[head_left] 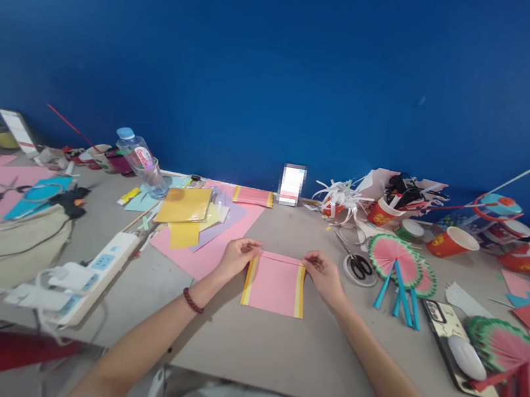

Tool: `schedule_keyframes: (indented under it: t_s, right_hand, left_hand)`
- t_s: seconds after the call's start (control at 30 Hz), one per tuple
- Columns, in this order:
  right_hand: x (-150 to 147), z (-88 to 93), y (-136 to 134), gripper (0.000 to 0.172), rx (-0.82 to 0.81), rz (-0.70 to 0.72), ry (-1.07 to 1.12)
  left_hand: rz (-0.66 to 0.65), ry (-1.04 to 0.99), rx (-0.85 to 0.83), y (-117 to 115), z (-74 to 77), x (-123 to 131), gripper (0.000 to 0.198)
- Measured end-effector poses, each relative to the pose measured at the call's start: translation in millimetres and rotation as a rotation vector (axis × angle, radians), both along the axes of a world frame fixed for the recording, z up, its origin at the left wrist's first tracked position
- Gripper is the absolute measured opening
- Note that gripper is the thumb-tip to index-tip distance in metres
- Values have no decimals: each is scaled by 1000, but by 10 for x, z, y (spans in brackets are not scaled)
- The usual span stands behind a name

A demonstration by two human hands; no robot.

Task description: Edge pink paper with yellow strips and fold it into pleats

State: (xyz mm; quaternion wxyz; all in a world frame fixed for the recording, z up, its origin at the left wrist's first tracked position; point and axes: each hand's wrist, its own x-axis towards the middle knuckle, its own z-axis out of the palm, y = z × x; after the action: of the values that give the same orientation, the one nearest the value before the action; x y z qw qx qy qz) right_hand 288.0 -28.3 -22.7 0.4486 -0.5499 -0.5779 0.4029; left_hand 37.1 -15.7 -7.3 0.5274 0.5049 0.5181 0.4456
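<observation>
A pink paper sheet (276, 286) with yellow strips along both sides lies flat on the grey table before me. Its far edge is folded over in a narrow band. My left hand (240, 254) pinches the far left corner of this sheet between thumb and fingers. At the far right corner, my right hand (322, 273) pinches the fold in the same way. A similar pink and yellow folded paper (254, 197) rests farther back by the wall.
To the left are a power strip (101, 274), yellow paper sheets (184, 205) and a leaning plastic bottle (142, 157). On the right stand scissors (359, 266), watermelon paper fans (395, 261), a phone (442, 328) under a white mouse (467, 357), and red paper cups (452, 242).
</observation>
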Motion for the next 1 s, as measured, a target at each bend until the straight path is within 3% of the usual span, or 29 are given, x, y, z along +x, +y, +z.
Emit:
schedule_keyframes:
  t_s: [0.13, 0.23, 0.33, 0.6, 1.0]
  right_hand:
    - [18, 45, -28, 20, 121, 2, -207]
    - [30, 91, -51, 22, 185, 55, -308]
    - [37, 123, -66, 24, 205, 86, -333]
    - [2, 193, -105, 25, 233, 145, -319]
    - [-18, 250, -161, 22, 252, 92, -356]
  left_hand:
    - [-105, 165, 181, -9, -38, -6, 19]
    - [-188, 317, 364, -33, -13, -26, 18]
    - [-221, 384, 435, -50, 3, -41, 22]
    - [-221, 351, 402, -96, 53, 10, 22]
    - [-231, 279, 372, -167, 155, 73, 22]
